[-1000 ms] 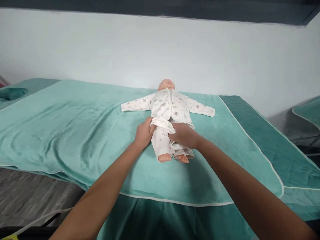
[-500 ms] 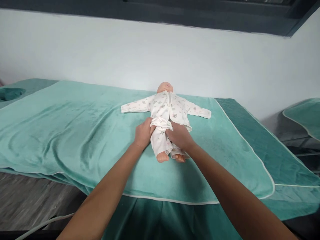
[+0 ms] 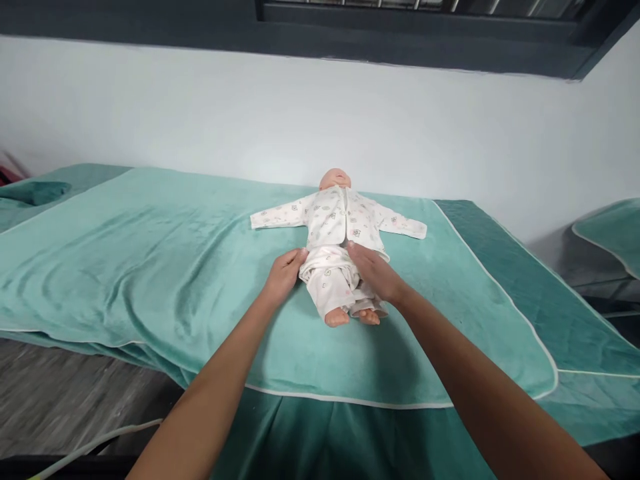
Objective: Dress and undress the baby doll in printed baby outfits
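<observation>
A baby doll lies face up on a teal towel, dressed in a white printed jacket and matching trousers, with its bare feet pointing toward me. My left hand rests at the doll's left hip, its fingertips touching the trousers' waistband. On the other hip my right hand lies flat against the trousers, fingers stretched out. Neither hand has cloth bunched in it.
The towel covers a padded table under a darker teal cover, set against a white wall. A second covered table shows at the far right. A pale cable runs along the floor at lower left.
The bunched waistband my hands were gripping now sits pulled up and smoothed at the doll's waist. Both hands have loosened and lie beside the hips. The view tilted slightly up.
</observation>
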### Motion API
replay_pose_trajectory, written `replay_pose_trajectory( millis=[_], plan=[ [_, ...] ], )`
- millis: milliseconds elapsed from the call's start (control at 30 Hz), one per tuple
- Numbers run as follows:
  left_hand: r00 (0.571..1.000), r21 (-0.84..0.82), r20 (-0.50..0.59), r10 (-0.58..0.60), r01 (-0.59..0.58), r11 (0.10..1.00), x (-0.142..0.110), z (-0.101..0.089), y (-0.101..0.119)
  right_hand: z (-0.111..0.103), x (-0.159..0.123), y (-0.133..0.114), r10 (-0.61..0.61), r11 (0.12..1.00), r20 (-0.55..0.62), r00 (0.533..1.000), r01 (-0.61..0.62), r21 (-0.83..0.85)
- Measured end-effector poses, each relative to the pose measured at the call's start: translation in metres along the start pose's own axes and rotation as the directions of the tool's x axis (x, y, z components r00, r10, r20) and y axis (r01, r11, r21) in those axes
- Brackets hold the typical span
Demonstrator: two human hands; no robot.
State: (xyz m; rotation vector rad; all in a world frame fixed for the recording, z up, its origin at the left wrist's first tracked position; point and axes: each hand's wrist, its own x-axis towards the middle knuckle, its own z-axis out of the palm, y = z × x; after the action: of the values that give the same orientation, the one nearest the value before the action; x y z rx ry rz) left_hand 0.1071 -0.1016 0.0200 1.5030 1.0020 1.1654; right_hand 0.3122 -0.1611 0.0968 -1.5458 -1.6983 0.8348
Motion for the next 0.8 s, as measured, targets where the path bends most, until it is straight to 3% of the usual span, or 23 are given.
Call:
replay_pose_trajectory(
  millis=[133,267,333,433,633,800],
  plan=[
    [0.993,-0.025,0.119,0.006,-0.003,1.000,0.001,0.000,0.000,-0.022,0.005,-0.001,0.059,0.983,-0.093,0.994,-0.074,-0.171],
    [0.969,-0.073,0.246,-0.007,0.026,0.997,-0.001,-0.003,0.004,-0.045,-0.001,0.012,0.097,0.965,0.063,0.993,-0.078,-0.250],
    [0.952,-0.090,0.306,-0.006,0.035,0.995,-0.001,-0.005,0.004,-0.051,-0.008,0.021,0.052,0.982,0.143,0.988,-0.024,-0.188],
    [0.935,-0.127,0.355,0.004,0.044,0.991,-0.001,-0.007,0.004,-0.051,-0.016,0.028,-0.031,0.988,0.164,0.986,0.055,-0.147],
    [0.948,-0.207,0.319,0.017,0.052,0.977,-0.002,-0.008,0.004,-0.041,-0.008,0.026,-0.110,0.952,0.042,0.993,0.117,-0.284],
    [0.975,-0.265,0.222,-0.018,0.078,0.961,-0.002,-0.004,0.004,-0.029,0.011,0.031,-0.096,0.978,-0.228,0.969,0.049,-0.202]
  ],
)
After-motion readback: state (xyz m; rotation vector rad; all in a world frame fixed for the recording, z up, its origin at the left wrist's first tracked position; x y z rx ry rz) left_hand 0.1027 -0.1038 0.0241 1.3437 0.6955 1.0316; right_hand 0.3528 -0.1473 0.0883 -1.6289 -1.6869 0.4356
